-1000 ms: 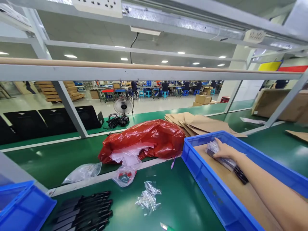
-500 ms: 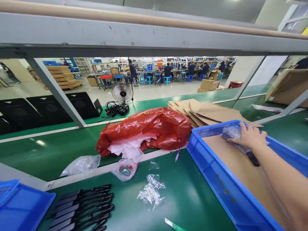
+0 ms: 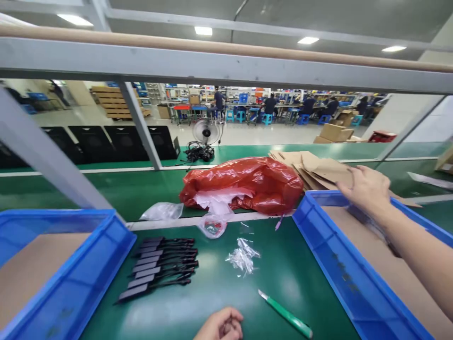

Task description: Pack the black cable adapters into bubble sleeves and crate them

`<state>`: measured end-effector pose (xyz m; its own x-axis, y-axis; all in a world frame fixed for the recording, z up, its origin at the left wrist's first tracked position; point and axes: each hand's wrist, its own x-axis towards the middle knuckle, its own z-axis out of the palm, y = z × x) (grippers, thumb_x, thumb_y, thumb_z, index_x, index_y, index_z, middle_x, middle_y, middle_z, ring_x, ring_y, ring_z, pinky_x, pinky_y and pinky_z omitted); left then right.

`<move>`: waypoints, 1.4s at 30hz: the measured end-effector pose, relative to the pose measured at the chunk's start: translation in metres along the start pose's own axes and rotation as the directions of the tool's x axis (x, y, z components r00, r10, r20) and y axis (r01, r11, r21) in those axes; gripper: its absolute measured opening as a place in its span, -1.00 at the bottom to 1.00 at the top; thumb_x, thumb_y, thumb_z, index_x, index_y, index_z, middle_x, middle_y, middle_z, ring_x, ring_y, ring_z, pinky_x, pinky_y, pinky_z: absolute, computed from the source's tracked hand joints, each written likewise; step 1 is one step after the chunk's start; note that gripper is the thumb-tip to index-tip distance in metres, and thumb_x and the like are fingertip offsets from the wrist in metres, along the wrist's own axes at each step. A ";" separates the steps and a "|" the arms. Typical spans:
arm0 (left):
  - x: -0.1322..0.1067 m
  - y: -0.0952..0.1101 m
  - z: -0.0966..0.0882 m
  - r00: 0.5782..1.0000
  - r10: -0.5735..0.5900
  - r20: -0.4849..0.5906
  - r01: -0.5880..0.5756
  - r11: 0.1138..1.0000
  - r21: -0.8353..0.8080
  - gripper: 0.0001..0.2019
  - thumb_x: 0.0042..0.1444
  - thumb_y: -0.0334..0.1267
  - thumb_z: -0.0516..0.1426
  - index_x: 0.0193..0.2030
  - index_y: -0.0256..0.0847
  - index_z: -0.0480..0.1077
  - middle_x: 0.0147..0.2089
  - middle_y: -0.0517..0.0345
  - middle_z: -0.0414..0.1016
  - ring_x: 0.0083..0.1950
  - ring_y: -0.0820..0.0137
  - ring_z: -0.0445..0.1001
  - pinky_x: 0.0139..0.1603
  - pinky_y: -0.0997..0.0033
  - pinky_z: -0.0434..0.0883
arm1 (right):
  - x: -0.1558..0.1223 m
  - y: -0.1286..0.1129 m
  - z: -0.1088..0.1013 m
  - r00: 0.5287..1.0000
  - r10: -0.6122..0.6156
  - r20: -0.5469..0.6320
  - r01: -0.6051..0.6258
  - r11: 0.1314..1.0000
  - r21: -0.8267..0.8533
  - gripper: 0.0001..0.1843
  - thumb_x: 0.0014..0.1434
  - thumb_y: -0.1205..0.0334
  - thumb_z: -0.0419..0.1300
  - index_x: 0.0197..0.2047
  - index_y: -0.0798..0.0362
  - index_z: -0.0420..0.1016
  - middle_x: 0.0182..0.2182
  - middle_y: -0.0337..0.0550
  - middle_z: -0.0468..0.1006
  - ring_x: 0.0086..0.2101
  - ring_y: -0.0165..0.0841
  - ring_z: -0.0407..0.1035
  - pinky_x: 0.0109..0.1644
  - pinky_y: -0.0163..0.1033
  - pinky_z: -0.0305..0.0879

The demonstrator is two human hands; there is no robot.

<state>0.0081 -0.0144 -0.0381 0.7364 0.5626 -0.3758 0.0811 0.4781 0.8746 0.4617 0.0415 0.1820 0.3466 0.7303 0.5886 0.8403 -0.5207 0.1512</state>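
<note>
Right hand (image 3: 366, 190), part-spread, hangs over the blue bin (image 3: 329, 264), half-hiding a blurred pack (image 3: 364, 218); left of it, the left hand (image 3: 222, 325) curls, cropped, grip unclear.

Bright ceiling lights (image 3: 203, 31), soft glare on tabletop (image 3: 208, 283)

Left hand (image 3: 222, 325), 1: newly in view, curled. Right hand (image 3: 368, 190), 1: raised off packet (image 3: 364, 219).

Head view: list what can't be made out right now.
In the head view:
Dark item in the right blue bin: blurred, partly hidden by the right hand and forearm.
Left hand: cut off by the bottom edge; its curl hides the palm.
Left blue bin: cut off by the left edge.
Distant workers: too small for detail.
</note>
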 end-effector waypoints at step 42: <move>-0.037 0.061 -0.015 0.988 0.034 -0.150 -0.131 0.701 -0.701 -0.52 0.06 0.12 -0.06 -0.04 -0.22 0.19 -0.43 0.06 0.44 -0.65 0.56 0.20 -0.61 0.56 -0.07 | -0.290 -0.149 0.007 0.871 -0.314 0.378 0.020 0.791 0.611 -0.75 -0.10 -0.06 0.07 -0.43 -0.09 0.35 -0.46 -0.09 0.47 -0.40 -0.12 0.38 -0.36 -0.03 0.32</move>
<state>-0.0245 0.0038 0.0244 0.6295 0.6736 -0.3873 -0.5106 0.7343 0.4473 0.2392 -0.0897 -0.0173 0.1959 0.9666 0.1650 0.9265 -0.1274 -0.3540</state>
